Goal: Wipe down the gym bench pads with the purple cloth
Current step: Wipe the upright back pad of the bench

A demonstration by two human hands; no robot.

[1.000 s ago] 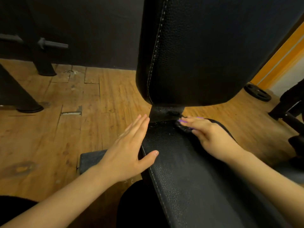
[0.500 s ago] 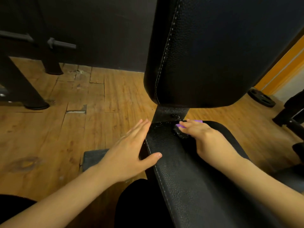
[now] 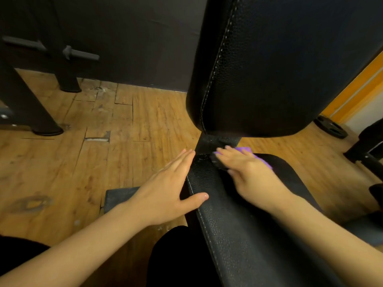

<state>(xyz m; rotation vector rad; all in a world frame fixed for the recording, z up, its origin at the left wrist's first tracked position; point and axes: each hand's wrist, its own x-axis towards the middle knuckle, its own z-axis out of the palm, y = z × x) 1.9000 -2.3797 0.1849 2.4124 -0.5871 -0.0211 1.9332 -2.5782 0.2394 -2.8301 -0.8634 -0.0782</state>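
Observation:
A black leather seat pad runs from the bottom centre up to the hinge, and a black upright back pad rises behind it. My right hand lies flat on the purple cloth and presses it onto the far end of the seat pad near the hinge gap. Only a strip of the cloth shows past my fingers. My left hand rests against the seat pad's left edge with straight fingers, its thumb lying on the pad's top.
A worn wooden floor lies to the left and right of the bench. Black rack legs stand at the far left. A weight plate lies on the floor at the right by an orange wall. A grey mat piece lies under my left wrist.
My right hand has slid the cloth slightly left along the far end of the seat pad, and more purple shows behind my fingers. My left hand stays on the pad's edge.

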